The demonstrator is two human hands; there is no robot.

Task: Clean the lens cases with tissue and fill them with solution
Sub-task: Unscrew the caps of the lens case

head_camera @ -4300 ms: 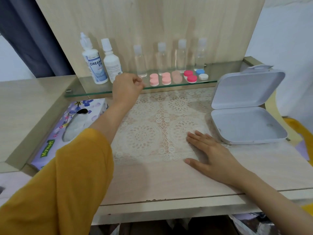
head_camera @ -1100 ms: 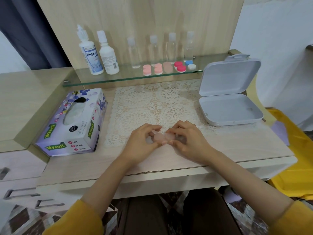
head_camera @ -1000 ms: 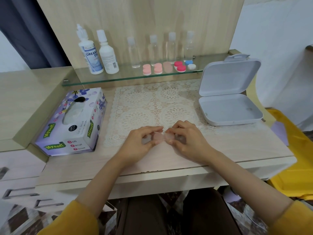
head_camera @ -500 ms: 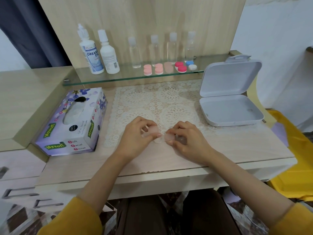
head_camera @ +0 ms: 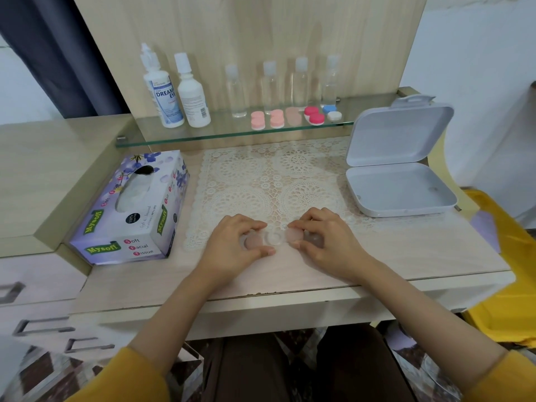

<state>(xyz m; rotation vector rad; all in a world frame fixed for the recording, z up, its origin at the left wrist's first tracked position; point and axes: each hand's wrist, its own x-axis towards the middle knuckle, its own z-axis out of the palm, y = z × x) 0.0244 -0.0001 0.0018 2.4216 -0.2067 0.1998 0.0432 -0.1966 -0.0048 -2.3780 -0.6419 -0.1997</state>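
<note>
A lens case [head_camera: 274,238] lies on the desk near the front edge, its left well uncovered and pale. My left hand [head_camera: 235,248] pinches the removed beige-pink cap [head_camera: 253,241] just left of the case. My right hand [head_camera: 324,242] grips the case's right cap [head_camera: 293,236] with thumb and fingers. Several more lens cases [head_camera: 275,118] in pink, red, blue and white sit on the glass shelf [head_camera: 220,134]. Two white solution bottles [head_camera: 177,94] stand at the shelf's left. A purple tissue box [head_camera: 133,210] lies left of my hands.
An open grey plastic box [head_camera: 400,187] sits at the right of the desk. Several small clear bottles [head_camera: 269,82] line the shelf's back. A lace mat [head_camera: 275,184] covers the desk's middle. Drawers are at lower left, yellow cloth at right.
My left hand fetched a case from the shelf and both hands brought it to the desk front. The left cap has since come off and moved left, exposing the well.
</note>
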